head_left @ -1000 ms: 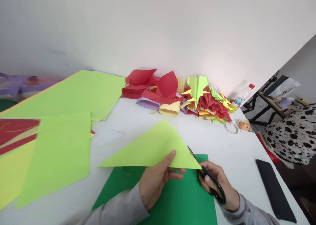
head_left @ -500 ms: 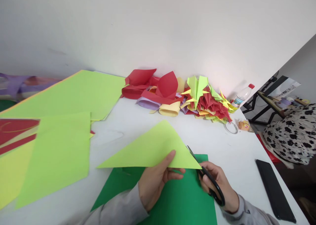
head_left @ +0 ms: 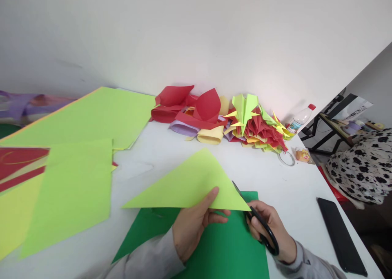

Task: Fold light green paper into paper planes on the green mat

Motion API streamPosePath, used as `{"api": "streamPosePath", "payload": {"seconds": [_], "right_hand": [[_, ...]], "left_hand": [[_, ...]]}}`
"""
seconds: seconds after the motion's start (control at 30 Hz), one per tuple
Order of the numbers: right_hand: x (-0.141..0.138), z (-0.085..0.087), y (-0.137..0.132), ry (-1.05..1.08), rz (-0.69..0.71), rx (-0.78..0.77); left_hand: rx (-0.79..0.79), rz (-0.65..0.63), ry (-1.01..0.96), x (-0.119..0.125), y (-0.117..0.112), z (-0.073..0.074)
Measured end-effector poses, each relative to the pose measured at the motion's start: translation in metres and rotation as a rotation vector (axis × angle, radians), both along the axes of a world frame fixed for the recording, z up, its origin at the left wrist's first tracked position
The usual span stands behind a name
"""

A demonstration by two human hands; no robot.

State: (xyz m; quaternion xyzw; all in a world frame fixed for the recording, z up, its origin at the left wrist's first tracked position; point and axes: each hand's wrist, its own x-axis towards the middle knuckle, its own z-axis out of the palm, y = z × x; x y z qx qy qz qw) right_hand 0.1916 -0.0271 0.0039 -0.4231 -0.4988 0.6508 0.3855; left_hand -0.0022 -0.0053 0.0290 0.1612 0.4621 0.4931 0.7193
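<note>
My left hand (head_left: 197, 222) pinches a lime-green paper triangle (head_left: 186, 181), thumb on top and fingers beneath its lower edge. Black-handled scissors (head_left: 266, 230) are gripped in my right hand (head_left: 274, 226), fingers through the handles. Their blades run along the triangle's right edge, near its lower right corner, and are partly covered by the paper. Below both hands lies a dark green sheet (head_left: 229, 246) on the white table.
Lime-green sheets (head_left: 76, 189) and red and yellow paper lie at the left. Rolled paper pieces (head_left: 211, 134), folded paper shapes (head_left: 260, 128) and a bottle (head_left: 298, 121) stand along the wall. A tape ring (head_left: 286, 159) and black phone-like slab (head_left: 339, 236) are at the right.
The paper triangle and my left hand have shifted very slightly to the right. The scissors' blades look closer together at their tips; my right hand has stayed in place.
</note>
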Motion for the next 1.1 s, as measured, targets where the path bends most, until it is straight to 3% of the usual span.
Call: {"api": "streamPosePath", "payload": {"seconds": [1.1], "right_hand": [[0.0005, -0.0060, -0.0018, 0.077, 0.003, -0.012]], "left_hand": [[0.032, 0.006, -0.006, -0.0003, 0.0005, -0.0034]]}}
